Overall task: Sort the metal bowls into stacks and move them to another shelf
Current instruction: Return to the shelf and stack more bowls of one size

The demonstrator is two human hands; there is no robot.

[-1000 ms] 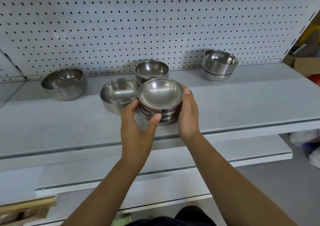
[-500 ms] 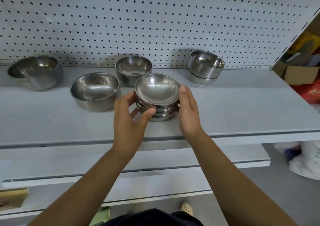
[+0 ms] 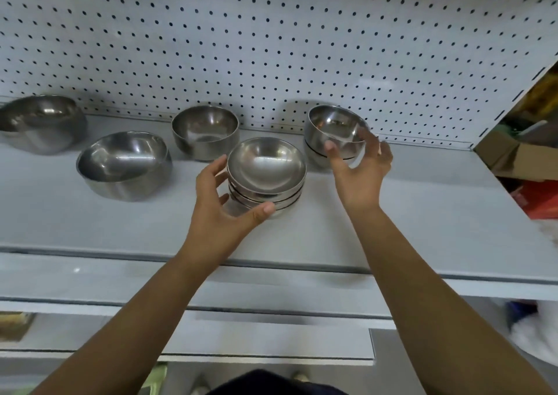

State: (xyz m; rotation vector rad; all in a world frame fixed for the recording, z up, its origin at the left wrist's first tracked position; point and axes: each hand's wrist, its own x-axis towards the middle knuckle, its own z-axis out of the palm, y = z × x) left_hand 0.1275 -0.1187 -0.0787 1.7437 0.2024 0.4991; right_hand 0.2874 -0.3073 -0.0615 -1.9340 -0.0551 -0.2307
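L hand (image 3: 220,210) cups the shallow-bowl stack (image 3: 265,171) mid-shelf (image 3: 422,213), thumb on its front, fingers on its left rim. R hand (image 3: 359,168) is loose w/ fingers spread, holding nothing, blurred, in front of the two-bowl stack (image 3: 332,125) by the shelf's back edge; contact unclear. Big bowl (image 3: 123,165) sits left of the L hand.

On the grey shelf (image 3: 422,213) sit a shallow-bowl stack (image 3: 265,180) at centre, a two-bowl stack (image 3: 332,131) behind-right, and three loose steel bowls (image 3: 123,163) to the left.
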